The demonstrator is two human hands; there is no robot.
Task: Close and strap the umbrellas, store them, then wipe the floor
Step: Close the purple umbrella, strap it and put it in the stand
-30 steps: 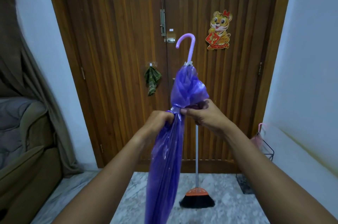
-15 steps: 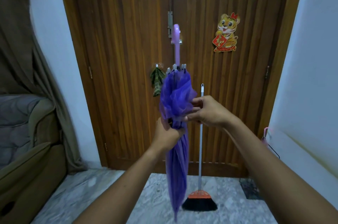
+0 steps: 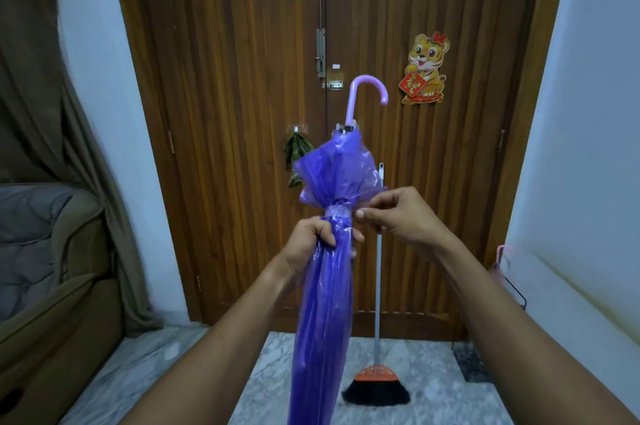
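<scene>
A home's entrance area is shown. A wooden double door (image 3: 242,112), fastened by a metal bolt (image 3: 320,50), is decorated with a cartoon tiger sticker (image 3: 426,68). A broom (image 3: 376,386) is leaned against it on a marble floor (image 3: 166,355). A padded armchair (image 3: 52,268) and a brown curtain (image 3: 52,112) are seen at the left, beside white walls (image 3: 588,147).

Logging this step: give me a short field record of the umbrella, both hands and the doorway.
umbrella: purple, closed, handle up
strap: wrapped round canopy; fastening cannot be told
left hand: grips umbrella below strap
right hand: pinches at the strap
doorway: broom stands against wooden door
</scene>
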